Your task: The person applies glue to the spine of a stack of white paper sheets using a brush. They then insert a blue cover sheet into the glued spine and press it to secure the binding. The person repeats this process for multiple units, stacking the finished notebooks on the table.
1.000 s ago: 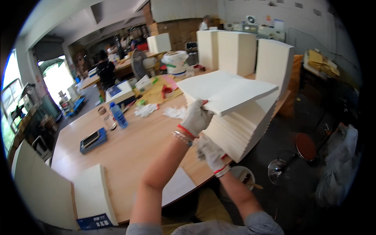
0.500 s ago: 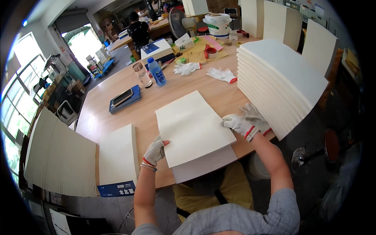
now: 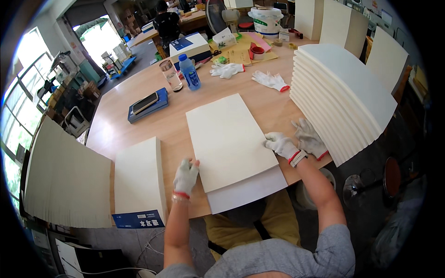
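- Left hand [image 3: 186,176]: gloved, fingers together, flat against the left edge of the cream sheet [image 3: 229,139];
- Right hand [image 3: 282,145]: gloved, fingers pressed on its right edge;
- Sheet lies flat on the tabletop [image 3: 120,125], over a white sheet [image 3: 250,189]; sheet stack [image 3: 343,97] beyond.

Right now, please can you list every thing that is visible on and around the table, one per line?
cream sheet: one, flat on a white sheet, table's near edge
white sheet: one, under it, overhanging the edge
tall sheet stack: one, cream, right side
low stack: one, cream with blue label, left
spare gloves: three or so, white, far and right side
water bottle: one, blue, far side
glass: one, clear, beside the bottle
blue box: one, phone on top
white bucket: one, far end
table: one, wooden
left hand: gloved, at the cream sheet's left edge
right hand: gloved, at its right edge
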`<state>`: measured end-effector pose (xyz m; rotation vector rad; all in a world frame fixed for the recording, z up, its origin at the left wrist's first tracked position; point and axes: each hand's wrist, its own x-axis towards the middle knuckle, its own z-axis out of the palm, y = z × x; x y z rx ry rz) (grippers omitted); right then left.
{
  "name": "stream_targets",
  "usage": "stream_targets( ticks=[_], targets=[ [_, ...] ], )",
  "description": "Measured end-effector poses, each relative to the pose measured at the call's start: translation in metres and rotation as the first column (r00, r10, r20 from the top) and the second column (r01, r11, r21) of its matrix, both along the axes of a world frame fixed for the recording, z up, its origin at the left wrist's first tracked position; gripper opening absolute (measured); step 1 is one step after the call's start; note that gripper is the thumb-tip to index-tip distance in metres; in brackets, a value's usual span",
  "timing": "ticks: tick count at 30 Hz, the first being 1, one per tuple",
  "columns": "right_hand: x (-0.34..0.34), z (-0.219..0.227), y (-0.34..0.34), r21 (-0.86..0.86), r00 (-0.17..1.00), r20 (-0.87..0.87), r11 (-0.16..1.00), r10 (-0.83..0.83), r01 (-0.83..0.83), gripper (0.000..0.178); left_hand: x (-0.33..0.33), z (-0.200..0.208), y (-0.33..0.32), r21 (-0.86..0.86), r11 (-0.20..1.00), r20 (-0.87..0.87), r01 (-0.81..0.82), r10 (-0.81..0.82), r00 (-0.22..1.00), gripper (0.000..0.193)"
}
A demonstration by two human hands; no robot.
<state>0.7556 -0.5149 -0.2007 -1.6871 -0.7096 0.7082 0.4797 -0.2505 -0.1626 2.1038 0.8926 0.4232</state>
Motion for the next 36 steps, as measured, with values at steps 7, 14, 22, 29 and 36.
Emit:
stream_targets(
  ticks=[7, 14, 22, 29, 36],
  targets=[
    [0.003, 0.009, -0.009, -0.125, 0.984, 0.169, 0.992, 0.048, -0.027, 0.038, -0.08, -0.007, -0.086, 0.346, 0.924, -0.031, 0.164, -0.164, 0.986, 0.065],
    [0.001, 0.008, -0.009, -0.1, 0.978, 0.207, 0.995, 0.009, 0.012, 0.036, -0.076, -0.012, -0.091, 0.329, 0.929, 0.016, 0.17, -0.186, 0.982, 0.073],
    [0.0, 0.006, -0.006, -0.136, 0.953, 0.303, 0.991, 0.031, 0.011, 0.037, -0.079, -0.019, -0.089, 0.357, 0.916, -0.004, 0.181, -0.193, 0.981, 0.073],
    [-0.002, 0.005, -0.005, -0.175, 0.912, 0.41, 0.981, 0.0, 0.079, 0.038, -0.08, -0.019, -0.089, 0.388, 0.903, -0.002, 0.184, -0.199, 0.98, 0.073],
    [-0.034, 0.054, -0.026, -0.092, 0.815, 0.573, 0.995, 0.082, -0.036, 0.031, -0.065, 0.034, -0.097, 0.601, 0.706, -0.059, 0.374, -0.428, 0.902, 0.093]
  ],
)
